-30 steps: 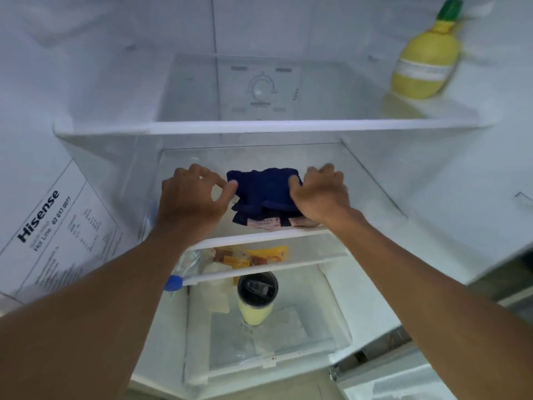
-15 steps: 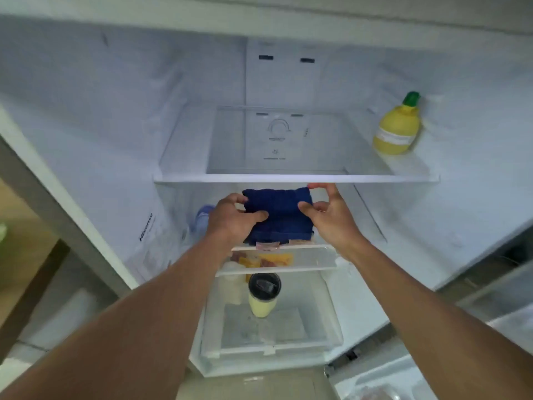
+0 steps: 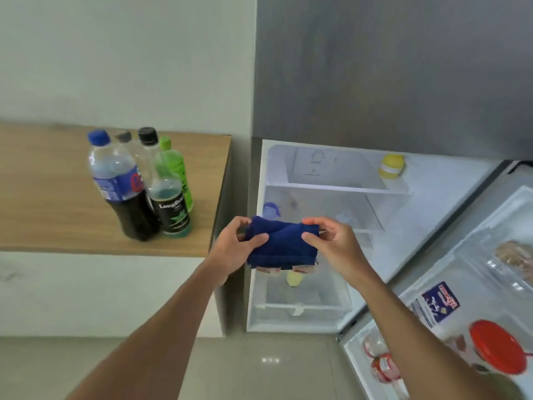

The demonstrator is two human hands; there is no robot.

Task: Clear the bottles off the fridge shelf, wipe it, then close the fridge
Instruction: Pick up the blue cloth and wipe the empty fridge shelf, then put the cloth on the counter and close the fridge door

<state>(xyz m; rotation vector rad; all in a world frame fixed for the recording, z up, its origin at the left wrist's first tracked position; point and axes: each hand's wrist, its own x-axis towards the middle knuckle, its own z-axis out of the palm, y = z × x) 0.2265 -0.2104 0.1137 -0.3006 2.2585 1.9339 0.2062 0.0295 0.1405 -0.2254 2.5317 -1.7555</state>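
Before the open fridge [image 3: 317, 235], both hands hold a folded dark blue cloth [image 3: 281, 246] up in the air, clear of the shelves. The left hand [image 3: 235, 246] pinches the cloth's left edge, thumb on the near face and fingers curled behind it, so its grip is clamped on the cloth. The right hand [image 3: 331, 243] pinches the right edge the same way, thumb in front, fingers behind, its grip likewise closed on the cloth. A lighter patterned strip shows along the cloth's bottom edge. To the left of the fridge stands a wooden counter [image 3: 43, 197], and on it four bottles cluster close together: a cola bottle [image 3: 121, 186] with a blue cap and blue label in front, a dark-labelled bottle [image 3: 170, 203] with a black cap and teal liquid just to its right, a green bottle [image 3: 177, 174] with a green cap behind that one, and a clear bottle [image 3: 127, 140] with a grey cap at the back, mostly hidden. Inside the fridge, the upper glass shelf [image 3: 337, 187] carries only a yellow lemon-shaped bottle [image 3: 390, 166] at its right rear corner. Below that shelf, near the fridge's left wall, a bottle with a blue cap [image 3: 271, 210] shows just above the cloth. A yellow cup [image 3: 294, 280] peeks out beneath the cloth, over the clear drawer [image 3: 300, 307] at the fridge's bottom. The fridge door [image 3: 461, 284] swings open to the right, its racks holding a red lid [image 3: 497, 346] and a blue packet [image 3: 439, 301].
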